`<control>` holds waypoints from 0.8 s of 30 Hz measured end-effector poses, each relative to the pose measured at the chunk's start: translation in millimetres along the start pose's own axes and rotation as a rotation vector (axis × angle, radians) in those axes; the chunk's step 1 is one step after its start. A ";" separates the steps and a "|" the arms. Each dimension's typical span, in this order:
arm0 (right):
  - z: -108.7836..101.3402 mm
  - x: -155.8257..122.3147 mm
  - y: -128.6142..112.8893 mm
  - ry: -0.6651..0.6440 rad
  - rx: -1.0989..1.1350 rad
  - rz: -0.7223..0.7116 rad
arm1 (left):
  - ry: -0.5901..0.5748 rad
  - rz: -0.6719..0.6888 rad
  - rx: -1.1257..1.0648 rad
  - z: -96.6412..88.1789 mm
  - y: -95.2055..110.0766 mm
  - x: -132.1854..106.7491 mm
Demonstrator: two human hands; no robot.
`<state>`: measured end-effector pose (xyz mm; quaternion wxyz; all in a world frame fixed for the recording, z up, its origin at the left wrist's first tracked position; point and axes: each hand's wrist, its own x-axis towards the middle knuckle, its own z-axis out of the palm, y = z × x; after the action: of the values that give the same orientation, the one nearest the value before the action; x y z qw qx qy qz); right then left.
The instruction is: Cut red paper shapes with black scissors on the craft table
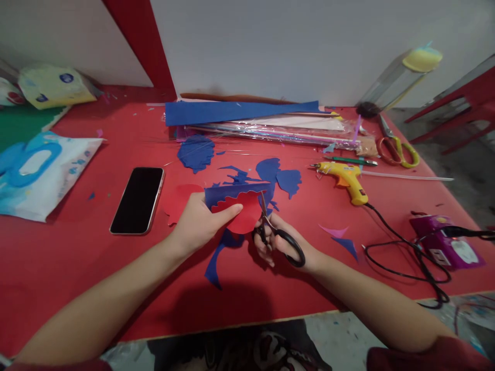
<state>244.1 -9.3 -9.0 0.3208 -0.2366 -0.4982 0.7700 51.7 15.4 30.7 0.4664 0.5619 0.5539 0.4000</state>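
Note:
My left hand (204,222) pinches a red scalloped paper piece (245,219) laid over a sheet of blue paper (224,192), thumb on top. The blue shows along the upper edge of the red. In my right hand (284,239) are black-handled scissors (289,248), their blades at the right edge of the two layers. Another red scalloped piece (181,200) lies partly behind my left hand. Blue scalloped cut-outs (196,152) and blue scraps (242,176) lie just beyond. A curved blue offcut (213,270) is below my hands.
A phone (137,201) and a wipes pack (50,167) lie left. To the right are a yellow glue gun (346,178) with its cord, a purple power box (444,239), a green cutter (353,161) and larger scissors (398,147). Blue strips (240,111) and wrapped sticks lie along the wall.

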 end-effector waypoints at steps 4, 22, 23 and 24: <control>1.2 -0.5 -0.1 0.004 -0.003 0.016 | 0.009 0.003 -0.005 0.3 0.1 0.7; -1.1 0.4 1.6 0.014 -0.059 -0.020 | 0.050 -0.009 -0.042 1.9 -1.7 0.1; -1.1 0.2 1.2 0.012 -0.057 -0.016 | 0.048 -0.017 -0.048 2.0 -1.3 -0.1; -1.1 -0.1 0.9 0.009 -0.057 -0.012 | 0.046 -0.026 -0.056 2.1 -0.8 -0.3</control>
<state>244.7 -8.9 -10.3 0.3210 -0.2460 -0.5199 0.7524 53.5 14.9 29.4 0.4741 0.5323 0.5602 0.4220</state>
